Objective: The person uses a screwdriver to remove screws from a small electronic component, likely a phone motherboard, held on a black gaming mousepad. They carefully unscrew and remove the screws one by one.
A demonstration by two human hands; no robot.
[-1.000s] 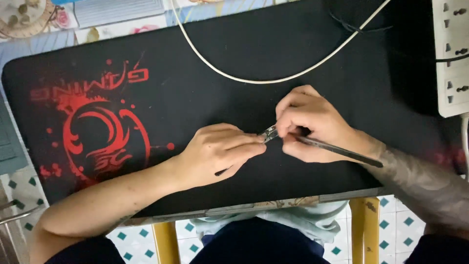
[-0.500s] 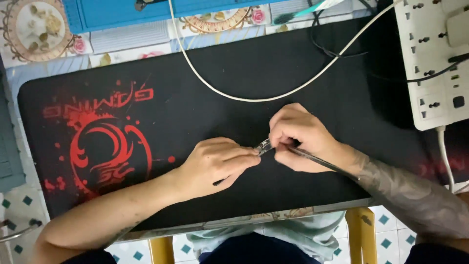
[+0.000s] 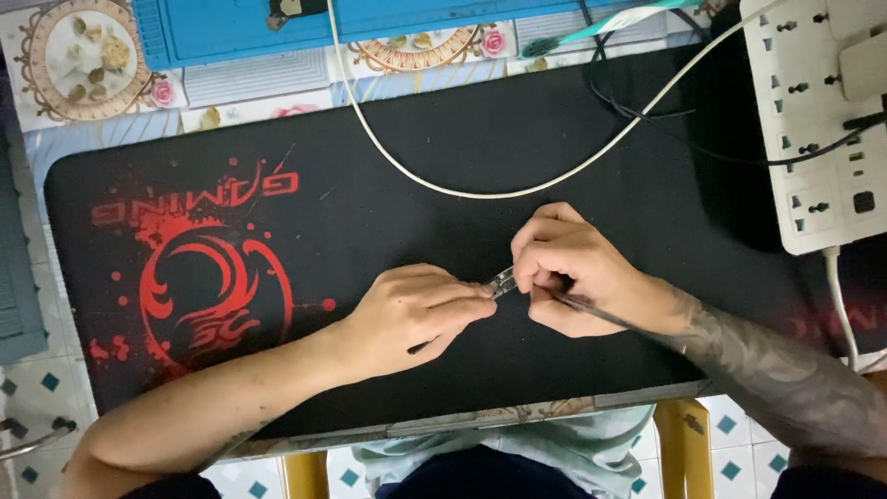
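Black desk mat (image 3: pixel 480 166) with a red emblem — two bare hands meet at its centre.

Between them sits a small clear part (image 3: pixel 504 281), pinched by the left hand (image 3: pixel 416 314); the right hand (image 3: pixel 568 268) grips a thin dark tool (image 3: pixel 601 314) — a white cable (image 3: pixel 480 185) loops above, a power strip (image 3: pixel 813 120) lies right.

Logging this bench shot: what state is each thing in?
Left hand: pinching the small metal piece.
Right hand: gripping the same piece, thin dark tool under the fingers.
Power strip: plugs in it.
White cable: slack, looped on the black mat.
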